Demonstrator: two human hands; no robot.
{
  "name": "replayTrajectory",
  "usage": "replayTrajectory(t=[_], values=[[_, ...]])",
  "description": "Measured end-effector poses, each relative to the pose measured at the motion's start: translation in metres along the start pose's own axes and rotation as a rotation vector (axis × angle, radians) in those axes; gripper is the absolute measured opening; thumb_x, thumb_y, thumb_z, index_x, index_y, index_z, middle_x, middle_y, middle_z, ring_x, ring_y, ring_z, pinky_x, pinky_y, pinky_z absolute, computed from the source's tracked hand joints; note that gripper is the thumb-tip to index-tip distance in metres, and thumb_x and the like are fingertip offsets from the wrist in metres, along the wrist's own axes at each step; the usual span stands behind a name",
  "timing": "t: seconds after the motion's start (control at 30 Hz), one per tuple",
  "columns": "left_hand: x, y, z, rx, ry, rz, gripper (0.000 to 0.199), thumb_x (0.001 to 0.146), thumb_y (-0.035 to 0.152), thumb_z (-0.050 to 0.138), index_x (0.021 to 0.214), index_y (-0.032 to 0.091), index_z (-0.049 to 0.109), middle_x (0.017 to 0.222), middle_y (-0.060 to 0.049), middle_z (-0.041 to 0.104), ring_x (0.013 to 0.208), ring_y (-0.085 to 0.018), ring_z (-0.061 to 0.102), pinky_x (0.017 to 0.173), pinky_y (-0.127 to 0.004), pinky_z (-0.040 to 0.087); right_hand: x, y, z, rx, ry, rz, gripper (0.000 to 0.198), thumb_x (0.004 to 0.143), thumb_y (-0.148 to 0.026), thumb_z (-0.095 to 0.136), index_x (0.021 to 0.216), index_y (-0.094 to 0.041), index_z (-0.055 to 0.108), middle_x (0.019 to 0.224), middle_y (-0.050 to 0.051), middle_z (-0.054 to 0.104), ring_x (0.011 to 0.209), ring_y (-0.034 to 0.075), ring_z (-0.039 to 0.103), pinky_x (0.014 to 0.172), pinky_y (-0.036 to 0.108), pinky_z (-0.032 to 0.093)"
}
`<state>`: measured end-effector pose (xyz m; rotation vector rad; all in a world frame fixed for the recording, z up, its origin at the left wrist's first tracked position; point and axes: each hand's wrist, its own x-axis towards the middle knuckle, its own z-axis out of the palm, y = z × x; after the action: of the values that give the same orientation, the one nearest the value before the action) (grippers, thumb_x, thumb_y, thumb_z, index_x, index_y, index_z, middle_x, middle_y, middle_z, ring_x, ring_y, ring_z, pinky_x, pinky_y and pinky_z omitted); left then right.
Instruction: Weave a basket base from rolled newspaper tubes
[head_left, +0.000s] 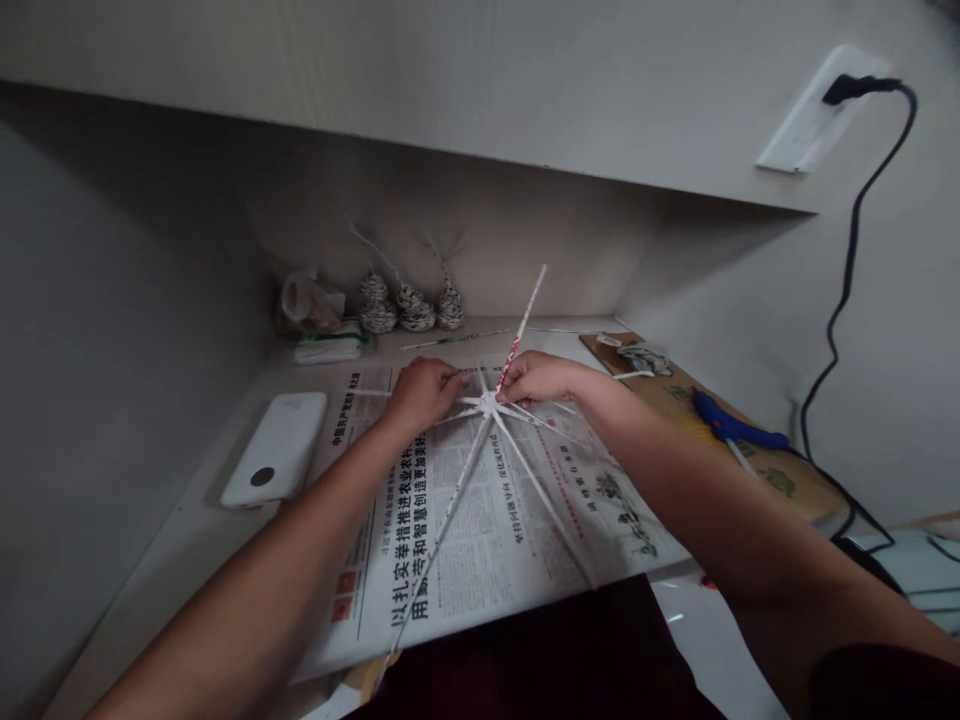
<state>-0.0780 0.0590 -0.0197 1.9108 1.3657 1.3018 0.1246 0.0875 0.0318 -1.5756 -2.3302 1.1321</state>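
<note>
Thin rolled-paper sticks cross at a woven centre point(488, 403) and spread out like spokes over the newspaper point(465, 560). My left hand point(426, 395) is closed at the left of the centre, its fingers pinching one of the paper spokes. Just right of the centre, my right hand point(536, 380) grips the lower part of a red-and-white rolled paper stick point(529, 310), which points up and slightly right. Two long spokes point(532, 480) run toward my body. Both sets of fingertips partly hide the sticks beneath them.
Several small woven paper gourds point(417, 308) stand along the back wall, beside a plastic bag point(307, 300). A white power bank point(276, 450) lies at left. On the right, a blue glue gun point(735, 422) rests on a brown board point(795, 480), near a hanging black cable point(847, 270).
</note>
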Motion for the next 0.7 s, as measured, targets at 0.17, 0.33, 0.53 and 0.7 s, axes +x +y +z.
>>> replayTrajectory(t=[0.17, 0.33, 0.53, 0.7], values=[[-0.007, 0.007, 0.005, 0.012, -0.222, -0.042, 0.020, 0.076, 0.029, 0.065, 0.061, 0.017, 0.072, 0.055, -0.002, 0.063, 0.058, -0.017, 0.054, 0.060, -0.025, 0.035, -0.007, -0.030, -0.006, -0.323, -0.018, -0.052, 0.014, 0.071, -0.021, 0.068, 0.058, -0.018, 0.063, 0.048, -0.004, 0.053, 0.048, 0.011, 0.049, 0.049, 0.023, 0.034], [-0.009, 0.020, 0.012, -0.429, -0.265, -0.305, 0.023, 0.069, 0.018, 0.072, 0.091, 0.017, 0.075, 0.072, -0.003, 0.070, 0.060, -0.016, 0.058, 0.060, -0.024, 0.043, -0.015, -0.038, -0.024, -0.412, 0.010, -0.034, 0.010, 0.070, -0.015, 0.067, 0.061, -0.018, 0.065, 0.051, -0.003, 0.056, 0.049, 0.012, 0.051, 0.052, 0.025, 0.035], [-0.013, 0.035, 0.011, -0.727, -0.325, -0.522, 0.032, 0.062, 0.011, 0.079, 0.093, 0.016, 0.074, 0.076, -0.005, 0.072, 0.066, -0.016, 0.064, 0.065, -0.025, 0.048, -0.020, -0.028, -0.041, -0.378, -0.061, -0.033, 0.009, 0.064, -0.019, 0.074, 0.060, -0.019, 0.067, 0.054, -0.002, 0.060, 0.051, 0.013, 0.053, 0.056, 0.025, 0.038], [-0.016, 0.023, 0.028, -0.716, -0.352, -0.620, 0.019, 0.056, 0.019, 0.084, 0.069, 0.013, 0.072, 0.062, -0.004, 0.067, 0.052, -0.013, 0.058, 0.053, -0.024, 0.046, -0.011, -0.016, -0.020, -0.306, -0.172, -0.057, 0.013, 0.063, -0.022, 0.076, 0.056, -0.018, 0.066, 0.052, -0.003, 0.060, 0.051, 0.012, 0.053, 0.056, 0.024, 0.038]])
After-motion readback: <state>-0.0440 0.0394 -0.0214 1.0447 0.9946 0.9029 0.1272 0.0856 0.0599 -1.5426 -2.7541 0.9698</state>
